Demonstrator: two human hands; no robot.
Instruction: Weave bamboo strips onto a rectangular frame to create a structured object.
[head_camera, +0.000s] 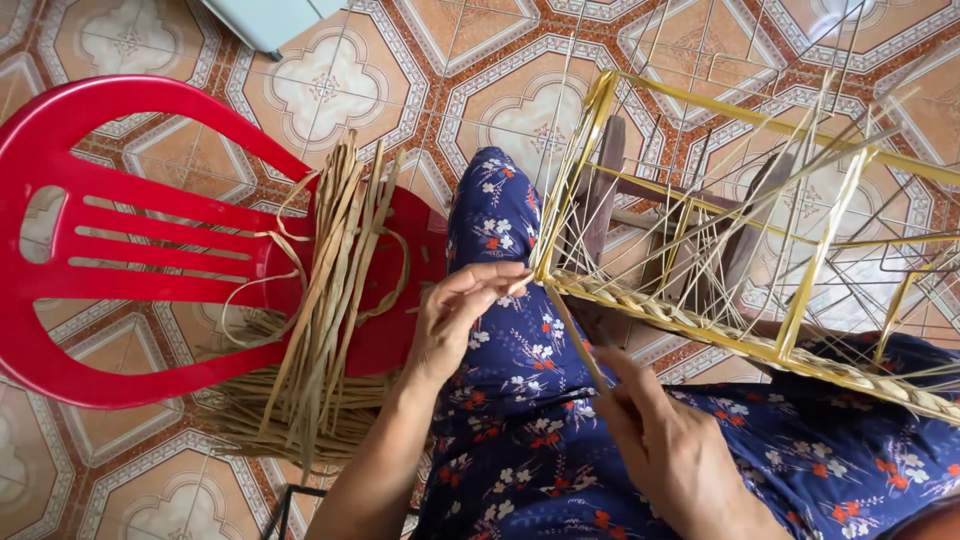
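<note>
- On the person's lap, over blue cloth (520, 400) printed with small flowers, a half-woven basket frame (740, 250) leans, its yellow ribs and thin straw-coloured strands fanning up and to the right.
- Along the frame's lower edge runs a braided rim (700, 325), slanting from the near corner down toward the right.
- The left hand (455, 315) sits at that near corner, fingers bent inward and pinched narrowly on a strand end right where the braid begins.
- The right hand (665, 440) is lower, just below the rim, with thumb and forefinger closed on a thin strip (575, 335) that slants up to the same corner.
- The two hands are near each other, with the strip running between them.
- Left of the knees stands a red plastic chair (120, 240), its slatted back toward the left.
- A bundle of dry reeds (325, 300) lies across the chair seat, loose ends hanging over the front edge, a few curling loops beside it.
- Underneath everything is a tiled floor (330, 80), orange and white, patterned.
</note>
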